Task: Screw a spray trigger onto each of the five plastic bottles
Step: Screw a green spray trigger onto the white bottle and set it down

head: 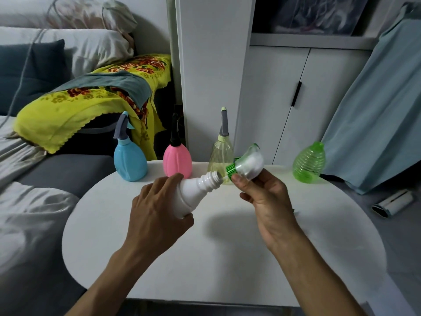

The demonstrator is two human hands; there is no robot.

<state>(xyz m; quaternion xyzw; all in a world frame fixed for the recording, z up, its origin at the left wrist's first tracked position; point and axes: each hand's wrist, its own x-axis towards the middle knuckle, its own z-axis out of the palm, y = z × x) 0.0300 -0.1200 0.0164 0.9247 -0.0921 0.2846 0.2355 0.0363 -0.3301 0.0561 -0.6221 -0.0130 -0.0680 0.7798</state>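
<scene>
My left hand (157, 208) grips a white plastic bottle (196, 190), tilted with its bare threaded neck pointing up and right. My right hand (264, 192) holds a spray trigger (247, 164) with a clear-white head and a green screw collar. The collar sits just right of the bottle's mouth, a small gap apart. At the back of the round white table (227, 247) stand a blue bottle (129, 160), a pink bottle (177, 160) and a pale yellow bottle (222, 156), each with a trigger on. A green ribbed bottle (310, 164) stands at the right with an uncapped neck.
A grey sofa (57, 174) with a yellow floral cloth (91, 103) lies left of the table. White cabinet doors (284, 99) stand behind it, and a light blue curtain (376, 110) hangs at the right. A small white and dark object (393, 202) lies on the floor at the right.
</scene>
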